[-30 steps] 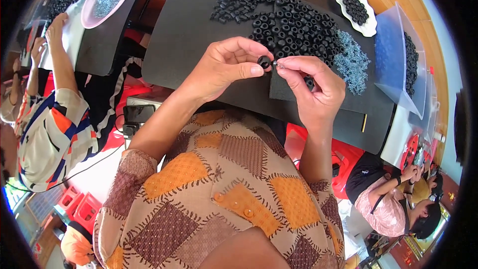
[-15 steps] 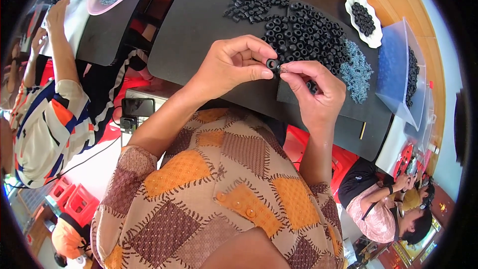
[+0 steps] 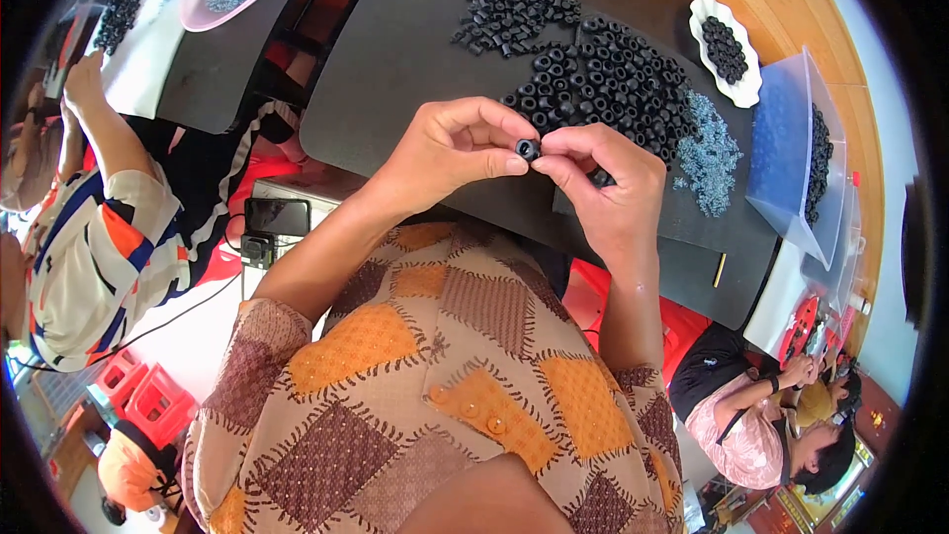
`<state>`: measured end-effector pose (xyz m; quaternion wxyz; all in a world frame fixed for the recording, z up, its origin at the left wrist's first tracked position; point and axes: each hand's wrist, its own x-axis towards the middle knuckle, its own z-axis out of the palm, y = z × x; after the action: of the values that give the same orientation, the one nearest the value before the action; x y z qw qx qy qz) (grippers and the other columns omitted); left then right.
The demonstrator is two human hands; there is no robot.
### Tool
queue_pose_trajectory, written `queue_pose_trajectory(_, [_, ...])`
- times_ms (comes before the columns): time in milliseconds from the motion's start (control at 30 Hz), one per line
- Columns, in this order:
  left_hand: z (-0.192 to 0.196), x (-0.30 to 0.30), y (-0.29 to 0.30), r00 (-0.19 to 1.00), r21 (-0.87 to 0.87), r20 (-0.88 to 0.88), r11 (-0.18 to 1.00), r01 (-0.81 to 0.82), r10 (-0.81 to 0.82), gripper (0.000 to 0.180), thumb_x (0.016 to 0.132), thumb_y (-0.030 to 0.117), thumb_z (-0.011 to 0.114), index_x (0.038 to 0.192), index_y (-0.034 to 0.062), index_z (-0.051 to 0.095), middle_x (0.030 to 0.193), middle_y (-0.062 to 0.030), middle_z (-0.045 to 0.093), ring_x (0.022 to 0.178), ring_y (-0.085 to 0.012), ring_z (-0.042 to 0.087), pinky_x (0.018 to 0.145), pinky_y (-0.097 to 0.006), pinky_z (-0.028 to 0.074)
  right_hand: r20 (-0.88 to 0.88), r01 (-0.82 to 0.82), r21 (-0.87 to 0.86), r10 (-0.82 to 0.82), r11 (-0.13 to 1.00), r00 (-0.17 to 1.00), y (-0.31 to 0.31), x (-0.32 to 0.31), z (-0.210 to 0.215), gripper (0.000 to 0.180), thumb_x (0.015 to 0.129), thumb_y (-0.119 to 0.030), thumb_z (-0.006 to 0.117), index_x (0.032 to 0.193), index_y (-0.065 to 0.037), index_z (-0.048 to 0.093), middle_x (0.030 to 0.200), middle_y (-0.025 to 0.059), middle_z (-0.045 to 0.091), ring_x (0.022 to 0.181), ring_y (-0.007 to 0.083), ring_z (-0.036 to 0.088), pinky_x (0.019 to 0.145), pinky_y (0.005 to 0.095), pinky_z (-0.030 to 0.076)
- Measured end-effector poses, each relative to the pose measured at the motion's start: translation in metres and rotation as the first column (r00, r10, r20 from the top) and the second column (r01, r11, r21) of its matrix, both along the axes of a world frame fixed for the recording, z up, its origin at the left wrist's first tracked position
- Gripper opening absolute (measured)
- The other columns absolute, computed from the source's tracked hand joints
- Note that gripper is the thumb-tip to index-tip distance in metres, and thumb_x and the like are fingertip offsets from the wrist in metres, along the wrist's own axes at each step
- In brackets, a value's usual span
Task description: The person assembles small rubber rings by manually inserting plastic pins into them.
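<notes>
Between thumb and forefinger, my left hand pinches a small round black ring-shaped part, its hole facing up toward me. My right hand meets it from the right, thumb and forefinger pressed together at its edge; whatever lies between those fingertips is hidden. Just beyond my hands spreads a pile of similar black round parts. Farther off lies a heap of smaller black pieces. Right of the main pile are many tiny translucent blue pieces.
A white scalloped dish of black parts and a clear plastic bin stand at the table's right. A phone lies left of my forearm. Another person works at the left, others at the lower right. A pink basin holds blue pieces.
Both hands have shifted slightly left and nearer to me with the black part. It has turned a little, and my right fingertips have come closer against it.
</notes>
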<state>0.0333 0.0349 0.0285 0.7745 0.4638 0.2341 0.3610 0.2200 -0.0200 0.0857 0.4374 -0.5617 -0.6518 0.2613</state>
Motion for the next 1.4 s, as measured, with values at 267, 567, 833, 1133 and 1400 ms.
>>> queue_pose_trajectory(267, [-0.011,-0.014,0.005,0.999,-0.03,0.007,0.998,-0.048,0.048,0.025,0.082,-0.003,0.074,0.106,0.0025,0.066,0.106,-0.0059,0.068,0.094,-0.0113,0.066,0.082,-0.025,0.055,-0.101,-0.118,-0.194,0.099,0.974,0.99,0.024,-0.007,0.003,0.013,0.076,-0.003,0.078,0.087,-0.003,0.07,0.074,0.0027,0.069,0.066,0.0076,0.064,0.06,0.0243,0.051])
queue_pose_trajectory(567, [-0.012,-0.026,0.017,0.969,-0.273,0.219,0.96,-0.055,0.117,0.027,0.091,0.003,0.067,0.117,0.0035,0.062,0.113,-0.0082,0.066,0.1,-0.0159,0.068,0.087,-0.026,0.057,0.573,0.028,0.075,-0.066,0.997,0.817,0.1,0.042,-0.021,0.009,0.082,-0.013,0.071,0.089,-0.007,0.071,0.087,0.008,0.066,0.081,0.0276,0.067,0.072,0.0385,0.052])
queue_pose_trajectory(833, [-0.014,-0.029,0.021,0.957,-0.264,0.263,0.963,-0.053,0.125,0.03,0.093,0.003,0.064,0.123,0.0035,0.061,0.114,-0.0082,0.066,0.103,-0.0162,0.067,0.091,-0.026,0.057,0.786,-0.074,-0.061,0.094,0.995,0.611,0.126,0.039,-0.028,0.01,0.08,-0.012,0.072,0.089,-0.009,0.072,0.089,0.0082,0.065,0.09,0.0293,0.065,0.077,0.0425,0.052])
queue_pose_trajectory(1133, [-0.009,-0.025,0.024,0.936,-0.297,0.336,0.955,0.001,0.103,0.03,0.093,0.002,0.063,0.123,0.0023,0.06,0.117,-0.0116,0.063,0.106,-0.0182,0.066,0.093,-0.026,0.057,0.77,-0.14,-0.179,0.227,0.974,0.597,0.131,0.041,-0.022,0.008,0.079,-0.009,0.07,0.086,-0.006,0.066,0.088,0.0093,0.067,0.09,0.0309,0.065,0.075,0.0437,0.051])
queue_pose_trajectory(1400, [-0.013,-0.022,0.023,0.93,-0.299,0.357,0.954,0.026,0.087,0.029,0.094,0.002,0.062,0.123,0.0025,0.06,0.119,-0.013,0.063,0.107,-0.0185,0.066,0.093,-0.026,0.057,0.601,-0.149,-0.351,0.344,0.925,0.721,0.132,0.044,-0.021,0.013,0.078,-0.005,0.069,0.09,-0.003,0.064,0.08,0.0101,0.064,0.078,0.0269,0.062,0.072,0.0385,0.049])
